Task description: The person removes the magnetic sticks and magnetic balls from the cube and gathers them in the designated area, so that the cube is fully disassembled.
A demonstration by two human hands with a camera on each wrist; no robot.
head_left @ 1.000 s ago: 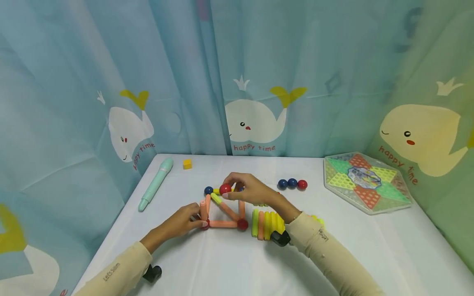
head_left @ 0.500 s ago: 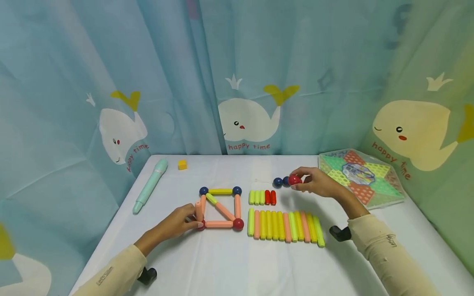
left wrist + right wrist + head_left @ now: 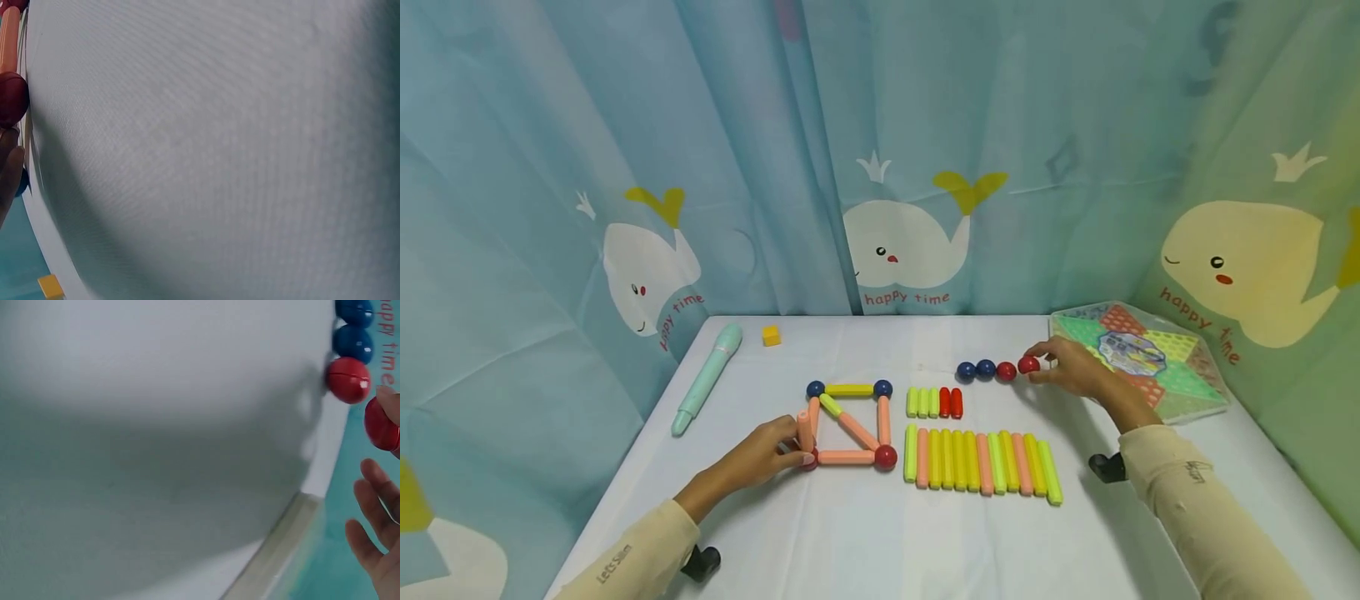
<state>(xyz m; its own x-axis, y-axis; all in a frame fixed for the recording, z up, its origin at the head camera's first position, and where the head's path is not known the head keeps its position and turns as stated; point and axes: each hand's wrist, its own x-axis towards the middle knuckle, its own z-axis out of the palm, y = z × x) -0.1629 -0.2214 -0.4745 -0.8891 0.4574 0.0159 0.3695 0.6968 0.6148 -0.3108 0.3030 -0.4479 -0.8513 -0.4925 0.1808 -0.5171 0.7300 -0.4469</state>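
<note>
My right hand [image 3: 1071, 368] pinches a red ball [image 3: 1028, 364] between thumb and fingers at the right end of a row of balls. That row has two blue balls [image 3: 986, 370] and another red ball [image 3: 1006, 372]. My left hand [image 3: 771, 450] holds the near left corner of a flat frame of sticks and balls, its fingers at a red ball [image 3: 12, 100]. From that corner an orange stick [image 3: 805, 432] stands upright. The frame has blue balls [image 3: 883, 388] at its far corners, a red ball [image 3: 885, 457] at near right and a diagonal stick [image 3: 853, 429].
Long yellow, orange and green sticks [image 3: 960, 460] lie side by side right of the frame. Short green and red sticks [image 3: 945, 402] lie behind them. A mint wand-like object [image 3: 707, 379], a yellow cube [image 3: 771, 336] and a hexagonal board [image 3: 1180, 367] lie farther out.
My right hand has carried a red ball from above the frame rightward to the row of balls, then a little farther right. My left hand has stayed at the same corner.
</note>
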